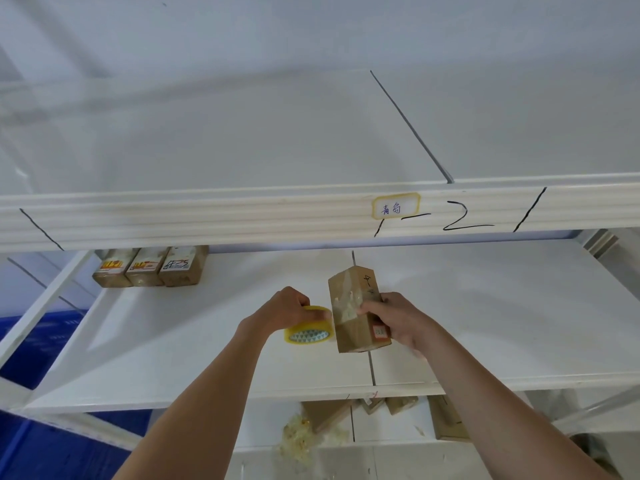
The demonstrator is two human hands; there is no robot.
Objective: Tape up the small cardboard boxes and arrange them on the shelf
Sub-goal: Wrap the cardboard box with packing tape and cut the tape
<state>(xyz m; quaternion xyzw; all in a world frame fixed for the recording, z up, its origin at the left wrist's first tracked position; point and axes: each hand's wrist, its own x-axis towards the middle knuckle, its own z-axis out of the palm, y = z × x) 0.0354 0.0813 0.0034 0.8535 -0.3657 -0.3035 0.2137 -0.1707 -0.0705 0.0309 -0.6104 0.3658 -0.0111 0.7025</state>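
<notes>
1 tape roll [309, 330] in left grip [282, 308], 1 box [356, 311] in right grip [393, 318]; 3 shelved boxes [149, 267].

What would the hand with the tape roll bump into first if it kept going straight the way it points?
Probably the cardboard box. The left hand grips the yellow tape roll and points right toward the box, which the right hand holds just beside the roll. Depth is hard to judge, so it might pass slightly in front.

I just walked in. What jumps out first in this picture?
Two bare arms reach over a white shelf: the left hand grips a yellow tape roll, and the right hand holds a small cardboard box beside it. Three more boxes stand in a row at the back left.
</notes>
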